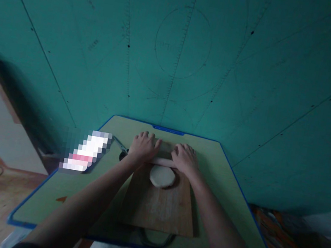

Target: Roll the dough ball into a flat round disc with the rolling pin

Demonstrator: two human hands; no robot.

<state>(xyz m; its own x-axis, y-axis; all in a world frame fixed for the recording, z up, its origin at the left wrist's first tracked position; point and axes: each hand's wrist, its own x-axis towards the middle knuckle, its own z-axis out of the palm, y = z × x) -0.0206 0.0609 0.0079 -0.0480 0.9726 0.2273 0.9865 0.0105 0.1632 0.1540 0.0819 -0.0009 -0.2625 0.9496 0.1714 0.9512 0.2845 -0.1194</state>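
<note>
A pale rolling pin [163, 162] lies crosswise on a wooden board [158, 211], near its far end. Over the pin's left end is my left hand [143, 148], palm down, fingers bent forward over it and the thumb to the inner side. My right hand [186, 158] covers the right end the same way. Both ends of the pin are hidden under my hands. Just on the near side of the pin sits a flat, round piece of pale dough [162, 177]. Light flour-like marks show on the board.
The board rests on a pale folding table [222, 183] with a blue rim. Scissors [120, 145] with dark handles lie left of my left hand. A blurred-out phone-like object [87, 151] is farther left. A dark loop handle [155, 242] shows at the near edge; a green wall [178, 59] stands behind.
</note>
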